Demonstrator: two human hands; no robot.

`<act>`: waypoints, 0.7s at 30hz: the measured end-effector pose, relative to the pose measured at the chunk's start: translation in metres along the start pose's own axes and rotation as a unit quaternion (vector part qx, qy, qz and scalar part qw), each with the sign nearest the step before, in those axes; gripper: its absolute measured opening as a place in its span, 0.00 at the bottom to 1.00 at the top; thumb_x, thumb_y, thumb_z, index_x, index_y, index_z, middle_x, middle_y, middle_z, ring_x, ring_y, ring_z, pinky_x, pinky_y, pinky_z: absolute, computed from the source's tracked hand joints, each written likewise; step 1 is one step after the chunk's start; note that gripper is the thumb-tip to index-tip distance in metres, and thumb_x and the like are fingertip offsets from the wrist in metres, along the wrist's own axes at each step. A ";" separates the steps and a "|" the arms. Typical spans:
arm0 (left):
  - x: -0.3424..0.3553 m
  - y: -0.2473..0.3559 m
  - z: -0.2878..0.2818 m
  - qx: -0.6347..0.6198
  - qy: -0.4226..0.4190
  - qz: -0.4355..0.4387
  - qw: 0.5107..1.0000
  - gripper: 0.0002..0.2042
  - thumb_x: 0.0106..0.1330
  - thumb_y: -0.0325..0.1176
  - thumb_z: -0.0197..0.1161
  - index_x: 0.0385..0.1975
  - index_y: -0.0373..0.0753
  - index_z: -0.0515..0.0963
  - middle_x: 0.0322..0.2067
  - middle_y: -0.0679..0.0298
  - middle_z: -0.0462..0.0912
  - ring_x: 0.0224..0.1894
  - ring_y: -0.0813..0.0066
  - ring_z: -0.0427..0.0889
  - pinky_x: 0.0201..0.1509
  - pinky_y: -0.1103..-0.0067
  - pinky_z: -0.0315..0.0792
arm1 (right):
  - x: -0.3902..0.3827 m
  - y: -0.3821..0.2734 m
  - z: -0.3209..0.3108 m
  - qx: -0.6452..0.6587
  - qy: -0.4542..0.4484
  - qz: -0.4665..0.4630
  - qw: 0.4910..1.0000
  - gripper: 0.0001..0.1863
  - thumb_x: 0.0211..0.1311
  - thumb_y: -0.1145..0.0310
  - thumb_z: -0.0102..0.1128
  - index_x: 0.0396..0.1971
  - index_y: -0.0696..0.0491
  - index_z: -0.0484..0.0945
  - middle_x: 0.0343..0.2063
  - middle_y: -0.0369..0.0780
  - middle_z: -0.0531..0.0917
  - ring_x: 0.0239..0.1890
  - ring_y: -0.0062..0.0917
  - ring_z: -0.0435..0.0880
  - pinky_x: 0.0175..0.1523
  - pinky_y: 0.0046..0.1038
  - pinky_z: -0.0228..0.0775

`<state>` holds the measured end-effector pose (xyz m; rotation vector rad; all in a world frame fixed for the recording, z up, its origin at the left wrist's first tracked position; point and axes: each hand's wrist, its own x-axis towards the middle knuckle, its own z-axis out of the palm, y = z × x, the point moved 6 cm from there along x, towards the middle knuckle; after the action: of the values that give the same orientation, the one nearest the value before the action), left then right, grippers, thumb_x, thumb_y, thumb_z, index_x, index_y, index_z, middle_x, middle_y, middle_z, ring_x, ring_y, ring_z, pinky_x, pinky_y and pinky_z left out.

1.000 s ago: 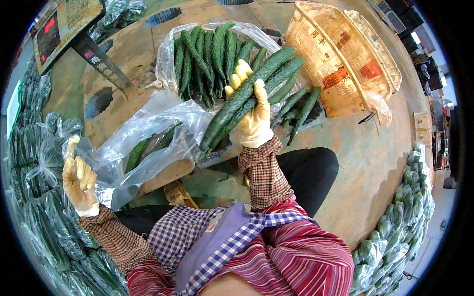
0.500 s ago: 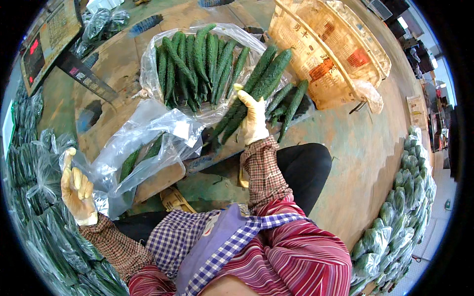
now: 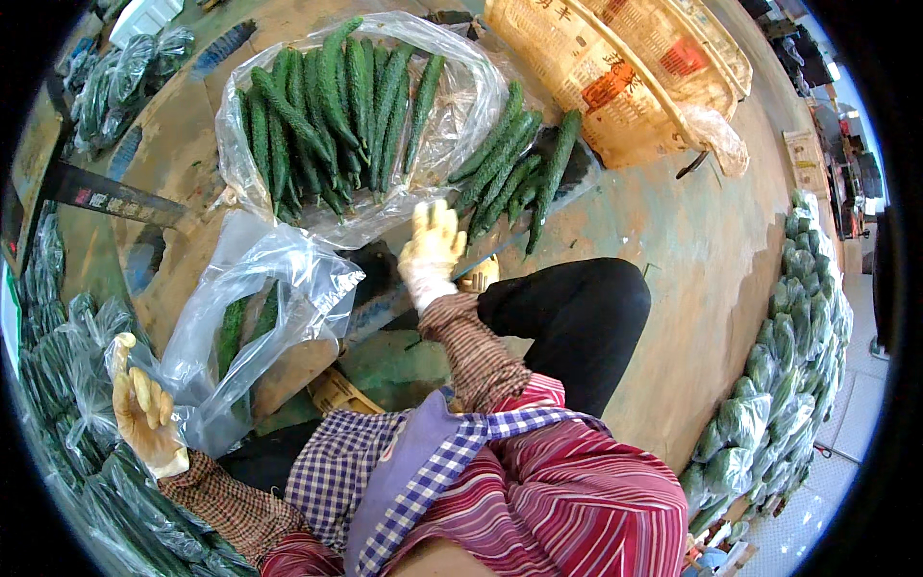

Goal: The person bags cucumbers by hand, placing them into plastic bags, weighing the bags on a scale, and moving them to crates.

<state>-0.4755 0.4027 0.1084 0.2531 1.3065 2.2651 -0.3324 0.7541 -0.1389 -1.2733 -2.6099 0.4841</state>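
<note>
My gloved left hand is curled at the edge of a clear plastic bag, gripping it; two cucumbers lie inside. My gloved right hand is open and empty, palm down, below an opened plastic wrap full of cucumbers. Just right of this hand, a loose group of cucumbers lies at the wrap's side.
Two stacked yellow plastic crates stand at upper right. A dark metal scale post is at left. Bagged cucumbers are piled along the left and right. My bent knee is below the loose cucumbers.
My right hand has released the cucumbers it held, which now lie among the loose group, and has moved down and left. The view has shifted; my left hand still grips the bag.
</note>
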 end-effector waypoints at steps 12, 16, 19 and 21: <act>0.003 -0.001 0.007 0.037 0.035 0.002 0.999 0.21 0.69 0.29 0.41 0.59 0.29 0.51 0.14 0.69 0.56 0.10 0.86 0.54 0.12 0.86 0.59 | -0.007 -0.049 0.014 0.228 -0.011 -0.106 0.968 0.16 0.43 0.74 0.53 0.37 0.53 0.77 0.34 0.43 0.78 0.41 0.38 0.74 0.49 0.35 0.64; 0.007 -0.007 0.008 0.023 0.045 -0.006 0.999 0.20 0.68 0.29 0.41 0.59 0.30 0.53 0.14 0.68 0.59 0.09 0.86 0.55 0.11 0.87 0.59 | 0.065 -0.031 -0.002 0.347 0.162 -0.042 0.923 0.12 0.47 0.74 0.52 0.35 0.55 0.76 0.31 0.48 0.76 0.36 0.43 0.73 0.43 0.37 0.66; 0.007 -0.006 0.010 0.048 0.084 0.001 0.995 0.21 0.67 0.29 0.42 0.59 0.31 0.54 0.14 0.68 0.60 0.08 0.87 0.54 0.09 0.88 0.56 | 0.150 -0.011 0.021 0.229 0.078 0.054 0.969 0.19 0.48 0.72 0.51 0.43 0.60 0.70 0.31 0.52 0.74 0.37 0.45 0.73 0.43 0.37 0.68; 0.006 -0.002 0.007 0.058 0.091 0.011 0.994 0.20 0.68 0.28 0.41 0.59 0.30 0.54 0.14 0.68 0.61 0.08 0.86 0.56 0.09 0.87 0.58 | 0.181 -0.013 0.017 0.138 0.093 0.094 0.982 0.30 0.47 0.70 0.53 0.53 0.62 0.59 0.34 0.52 0.73 0.37 0.44 0.75 0.44 0.37 0.69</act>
<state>-0.4770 0.4121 0.1094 0.1045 1.5374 2.2778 -0.4579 0.8862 -0.1441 -1.3995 -2.1929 0.6943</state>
